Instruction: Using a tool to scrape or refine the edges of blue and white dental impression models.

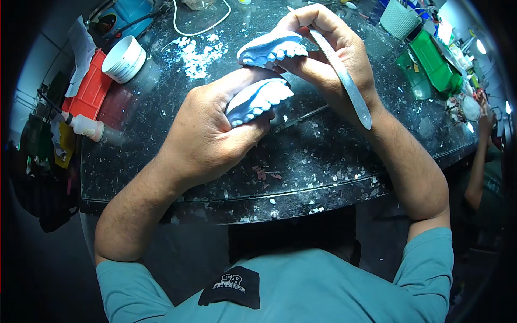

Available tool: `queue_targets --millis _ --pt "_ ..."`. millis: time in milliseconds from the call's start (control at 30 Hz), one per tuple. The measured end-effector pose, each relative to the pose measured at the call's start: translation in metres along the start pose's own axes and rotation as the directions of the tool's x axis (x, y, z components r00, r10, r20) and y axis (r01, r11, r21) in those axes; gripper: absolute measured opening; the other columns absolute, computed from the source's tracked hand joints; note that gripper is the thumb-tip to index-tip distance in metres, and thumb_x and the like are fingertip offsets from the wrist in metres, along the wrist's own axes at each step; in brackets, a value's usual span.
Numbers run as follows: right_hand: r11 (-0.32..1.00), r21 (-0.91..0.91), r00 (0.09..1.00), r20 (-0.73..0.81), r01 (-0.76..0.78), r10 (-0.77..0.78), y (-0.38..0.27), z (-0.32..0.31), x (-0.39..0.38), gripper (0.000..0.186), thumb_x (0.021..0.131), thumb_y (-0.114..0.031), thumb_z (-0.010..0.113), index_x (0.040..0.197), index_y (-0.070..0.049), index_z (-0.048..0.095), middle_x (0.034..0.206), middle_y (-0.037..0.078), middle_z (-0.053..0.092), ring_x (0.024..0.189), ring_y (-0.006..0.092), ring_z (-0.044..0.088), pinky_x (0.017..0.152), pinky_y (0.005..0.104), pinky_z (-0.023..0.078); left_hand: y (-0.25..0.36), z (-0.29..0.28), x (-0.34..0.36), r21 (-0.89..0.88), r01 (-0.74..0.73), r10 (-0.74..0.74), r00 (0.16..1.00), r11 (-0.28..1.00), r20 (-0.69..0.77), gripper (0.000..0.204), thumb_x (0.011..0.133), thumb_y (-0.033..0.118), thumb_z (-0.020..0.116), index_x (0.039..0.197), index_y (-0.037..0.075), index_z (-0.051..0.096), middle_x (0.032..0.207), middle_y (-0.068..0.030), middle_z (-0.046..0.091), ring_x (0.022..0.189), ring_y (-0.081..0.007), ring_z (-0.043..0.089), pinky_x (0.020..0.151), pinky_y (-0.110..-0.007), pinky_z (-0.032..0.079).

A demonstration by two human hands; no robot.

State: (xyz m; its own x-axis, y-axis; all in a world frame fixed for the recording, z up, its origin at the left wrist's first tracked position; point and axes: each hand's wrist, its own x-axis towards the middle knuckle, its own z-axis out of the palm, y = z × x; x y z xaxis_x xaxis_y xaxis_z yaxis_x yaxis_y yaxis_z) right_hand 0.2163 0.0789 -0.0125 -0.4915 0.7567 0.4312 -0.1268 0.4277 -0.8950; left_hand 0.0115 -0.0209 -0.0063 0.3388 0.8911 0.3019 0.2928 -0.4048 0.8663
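My left hand (200, 126) is closed round a pale blue dental cast (257, 101), its row of moulded teeth facing down and to the right. Just above it, my right hand (353, 59) grips a second dental cast (272, 48) by its right end, tilted with the teeth along its lower side. A flat metal spatula (344, 81) is also tucked in my right fingers, its rounded end pointing down over the wrist. The two casts are close together; whether they touch is hard to tell. Beneath my hands, a thin metal tool (306, 116) lies partly hidden.
Pale plaster crumbs (196, 56) are scattered on the dark worktable (323, 161). At left are a white tub (124, 59), a red bin (89, 86) and a small bottle (87, 127). A green bin (433, 59) and grey basket (399, 22) stand right, near another person's arm (476, 161).
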Motion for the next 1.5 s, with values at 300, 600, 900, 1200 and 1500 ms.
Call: queue_targets --millis 300,600,900,1200,1500 --pt "0.997 0.077 0.999 0.050 -0.019 0.016 -0.007 0.004 -0.001 0.034 0.078 -0.002 0.066 0.110 -0.002 0.057 0.102 0.006 0.064 0.093 0.0116 0.062 0.085 0.0273 0.052 -0.010 -0.002 -0.002 -0.053 0.002 -0.001 1.000 0.999 0.015 0.028 0.097 0.005 0.058 0.123 -0.003 0.060 0.102 -0.0097 0.071 0.081 -0.0093 0.066 0.072 -0.025 0.054" --pt "0.996 -0.045 0.996 0.034 0.081 -0.080 -0.001 0.006 -0.002 0.033 0.079 -0.002 0.073 0.110 -0.002 0.059 0.101 0.004 0.065 0.092 0.0095 0.061 0.084 0.0252 0.051 -0.006 -0.006 -0.002 0.033 0.063 -0.065 0.997 0.997 0.042 0.026 0.098 0.006 0.059 0.122 -0.003 0.060 0.102 -0.0098 0.071 0.084 -0.0104 0.066 0.074 -0.026 0.055" --pt "0.993 -0.063 0.994 0.055 0.098 -0.095 -0.001 0.004 0.000 0.033 0.079 -0.003 0.074 0.109 -0.002 0.059 0.101 0.005 0.064 0.093 0.0102 0.061 0.085 0.0253 0.051 -0.007 -0.007 -0.002 0.010 0.065 -0.066 0.997 0.998 0.052 0.024 0.098 0.007 0.059 0.120 -0.004 0.060 0.103 -0.0103 0.070 0.084 -0.0103 0.066 0.074 -0.026 0.055" --pt "0.875 -0.276 0.917 0.070 0.397 -0.393 0.010 0.006 0.004 0.030 0.078 -0.004 0.074 0.106 -0.005 0.061 0.098 0.007 0.065 0.094 0.0157 0.068 0.080 0.0292 0.062 -0.007 -0.008 -0.002 0.034 0.051 -0.054 0.995 0.998 0.083 0.024 0.099 0.008 0.058 0.120 -0.004 0.059 0.104 -0.0123 0.070 0.088 -0.0122 0.067 0.076 -0.027 0.056" --pt "0.884 -0.265 0.922 0.072 0.386 -0.381 0.012 0.005 0.005 0.030 0.078 -0.005 0.074 0.105 -0.005 0.061 0.097 0.007 0.066 0.091 0.0154 0.068 0.080 0.0286 0.061 -0.007 -0.007 -0.003 0.007 0.049 -0.049 0.997 0.999 0.057 0.025 0.098 0.008 0.059 0.119 -0.004 0.059 0.103 -0.0124 0.070 0.089 -0.0126 0.068 0.076 -0.027 0.056"
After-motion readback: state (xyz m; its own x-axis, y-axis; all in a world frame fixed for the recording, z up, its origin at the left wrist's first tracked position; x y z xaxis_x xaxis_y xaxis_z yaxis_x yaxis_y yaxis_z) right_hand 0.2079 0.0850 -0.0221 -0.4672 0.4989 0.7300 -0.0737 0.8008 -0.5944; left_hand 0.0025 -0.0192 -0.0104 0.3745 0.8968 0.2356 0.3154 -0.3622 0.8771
